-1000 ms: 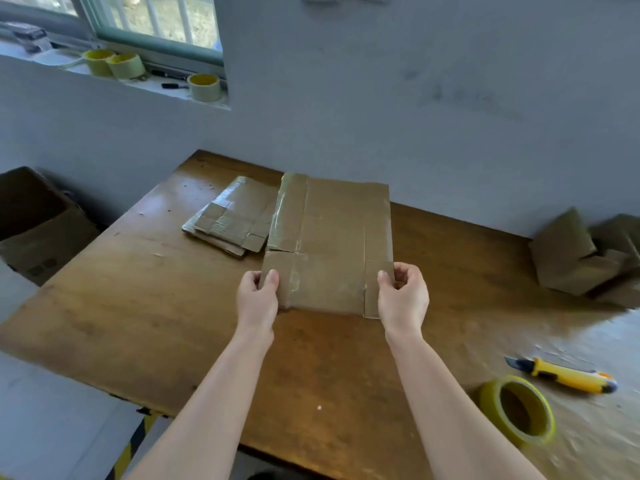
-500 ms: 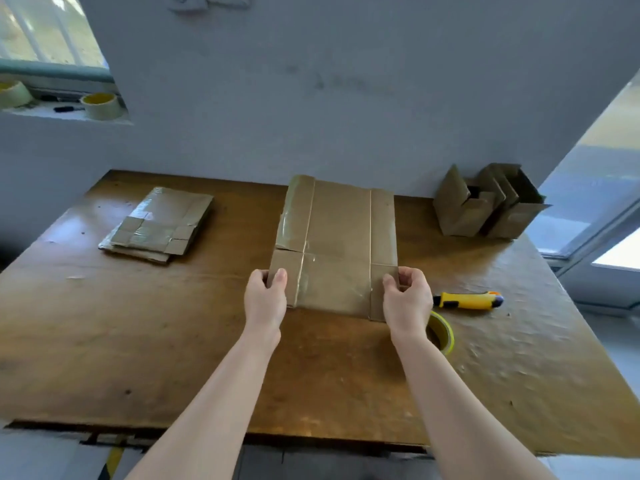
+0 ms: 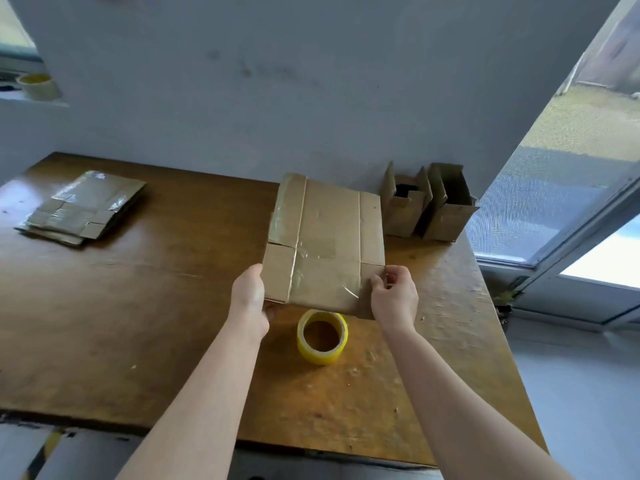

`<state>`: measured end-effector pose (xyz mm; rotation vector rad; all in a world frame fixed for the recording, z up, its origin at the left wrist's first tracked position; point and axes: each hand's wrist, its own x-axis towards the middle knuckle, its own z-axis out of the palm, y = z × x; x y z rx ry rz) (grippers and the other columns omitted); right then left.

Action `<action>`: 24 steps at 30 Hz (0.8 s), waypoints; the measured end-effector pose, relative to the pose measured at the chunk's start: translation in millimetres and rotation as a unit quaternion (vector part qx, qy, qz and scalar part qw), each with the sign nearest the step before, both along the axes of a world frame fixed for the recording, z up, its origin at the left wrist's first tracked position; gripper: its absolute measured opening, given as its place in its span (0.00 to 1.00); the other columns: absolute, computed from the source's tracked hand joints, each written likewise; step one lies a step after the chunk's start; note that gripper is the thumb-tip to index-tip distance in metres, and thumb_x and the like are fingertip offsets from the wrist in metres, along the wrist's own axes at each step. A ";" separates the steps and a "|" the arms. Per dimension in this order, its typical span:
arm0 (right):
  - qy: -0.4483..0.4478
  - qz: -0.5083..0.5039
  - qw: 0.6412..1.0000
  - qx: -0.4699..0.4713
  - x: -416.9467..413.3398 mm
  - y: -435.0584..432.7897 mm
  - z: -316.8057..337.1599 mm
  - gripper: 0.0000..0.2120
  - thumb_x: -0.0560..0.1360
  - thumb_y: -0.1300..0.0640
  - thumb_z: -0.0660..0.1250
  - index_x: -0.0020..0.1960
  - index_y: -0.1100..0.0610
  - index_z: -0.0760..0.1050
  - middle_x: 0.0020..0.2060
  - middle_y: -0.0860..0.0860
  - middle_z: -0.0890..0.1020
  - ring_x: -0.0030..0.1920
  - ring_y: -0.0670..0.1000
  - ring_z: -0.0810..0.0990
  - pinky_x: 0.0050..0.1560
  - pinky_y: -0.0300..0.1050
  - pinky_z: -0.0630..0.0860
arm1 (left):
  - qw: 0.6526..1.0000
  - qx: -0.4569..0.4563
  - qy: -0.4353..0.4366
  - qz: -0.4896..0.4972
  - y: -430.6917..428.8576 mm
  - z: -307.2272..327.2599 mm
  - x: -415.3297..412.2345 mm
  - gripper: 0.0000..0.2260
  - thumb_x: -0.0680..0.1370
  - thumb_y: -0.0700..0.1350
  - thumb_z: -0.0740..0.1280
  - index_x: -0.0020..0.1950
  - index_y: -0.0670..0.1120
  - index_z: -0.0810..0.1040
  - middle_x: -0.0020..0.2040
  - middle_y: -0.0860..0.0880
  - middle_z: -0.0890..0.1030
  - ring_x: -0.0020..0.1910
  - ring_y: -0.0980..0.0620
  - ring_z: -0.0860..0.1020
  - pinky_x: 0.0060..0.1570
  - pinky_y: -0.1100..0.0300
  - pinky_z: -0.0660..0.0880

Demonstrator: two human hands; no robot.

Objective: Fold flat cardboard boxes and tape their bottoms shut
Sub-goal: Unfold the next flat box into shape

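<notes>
A flat brown cardboard box [image 3: 329, 240], streaked with old clear tape, is lifted off the wooden table [image 3: 121, 323] with its far end tilted up. My left hand [image 3: 250, 295] grips its near left corner, thumb on top and fingers underneath. My right hand [image 3: 394, 297] pinches the near right flap. A yellow roll of clear tape [image 3: 322, 337] lies on the table just below the box's near edge, between my two wrists.
A stack of flat boxes [image 3: 83, 207] lies at the far left of the table. Two folded-up open boxes [image 3: 427, 204] stand at the far right by the wall. Another tape roll [image 3: 37, 86] sits on the window sill. The table's right edge borders a glass door.
The flat box has been carried to the right and raised off the table. My view swung right, so the tape roll now lies under the box and the yellow knife is hidden.
</notes>
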<state>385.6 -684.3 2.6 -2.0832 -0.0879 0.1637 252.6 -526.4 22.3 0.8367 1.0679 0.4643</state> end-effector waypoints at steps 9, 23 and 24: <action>0.044 0.031 0.999 0.008 39.3 -3.0 -21.1 0.10 0.77 0.56 0.66 0.58 0.54 0.73 0.49 0.47 0.76 0.49 0.48 0.73 0.48 0.41 0.66 | 0.989 -0.110 -0.077 -0.054 6.3 1.0 25.5 0.11 0.77 0.51 0.63 0.51 0.46 0.80 0.43 0.41 0.84 0.43 0.41 0.81 0.43 0.49 0.76; 0.044 0.131 0.990 -0.002 75.6 49.2 13.7 0.33 0.74 0.36 0.63 0.72 0.56 0.65 0.67 0.53 0.74 0.64 0.54 0.73 0.57 0.46 0.71 | 0.857 0.471 0.152 -0.144 38.0 36.3 49.7 0.16 0.81 0.45 0.59 0.34 0.46 0.75 0.27 0.55 0.72 0.30 0.52 0.70 0.32 0.57 0.63; 0.043 0.139 0.988 0.044 78.5 56.0 24.3 0.36 0.73 0.34 0.63 0.73 0.54 0.63 0.69 0.53 0.71 0.67 0.53 0.71 0.62 0.48 0.70 | 0.819 0.522 0.183 -0.154 36.4 39.9 49.0 0.17 0.81 0.45 0.59 0.31 0.47 0.71 0.26 0.55 0.70 0.29 0.51 0.69 0.30 0.57 0.61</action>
